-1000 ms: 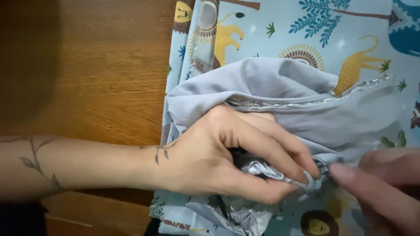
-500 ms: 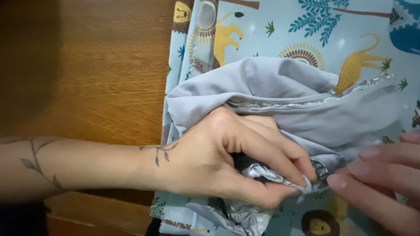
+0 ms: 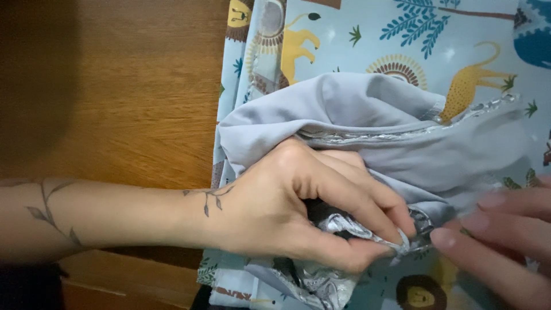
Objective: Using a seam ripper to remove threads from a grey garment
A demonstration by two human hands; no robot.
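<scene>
On the light-blue cloth printed with yellow lions and leaves [image 3: 367, 34], which covers the right part of the brown wooden table [image 3: 115, 103], lies a bunched pale-grey fabric piece with a shiny silver lining [image 3: 373, 120]. It sits in the middle of the frame, upper edge folded over, silver showing along that fold and again as a crumpled wad at the lower edge.

Our left hand [image 3: 298, 218] rests on the grey fabric, wrist on the table side. Its thumb and forefinger are pinched shut on a crumpled bit of the silver lining [image 3: 344, 224]; the other fingers curl down over the cloth. Something dark shows under the palm, we cannot tell what.

Our right hand [image 3: 505, 235] comes in from the right edge, blurred. Its fingers are stretched out and loose, tips just beside the left fingertips at the fabric edge. We cannot tell if they touch the cloth; they grip nothing we can see.

Judging the step as working the lining along the fabric edge: we keep the left pinch firm and low so the silver layer does not slip back inside. We press the left palm down to pin the bundle against the printed cloth. We bring the right fingertips close to the pinch, not far along the edge, so the thin lining is not stretched or torn. We pull gently; crumpled foil-like material likely rips under a sharp tug.
</scene>
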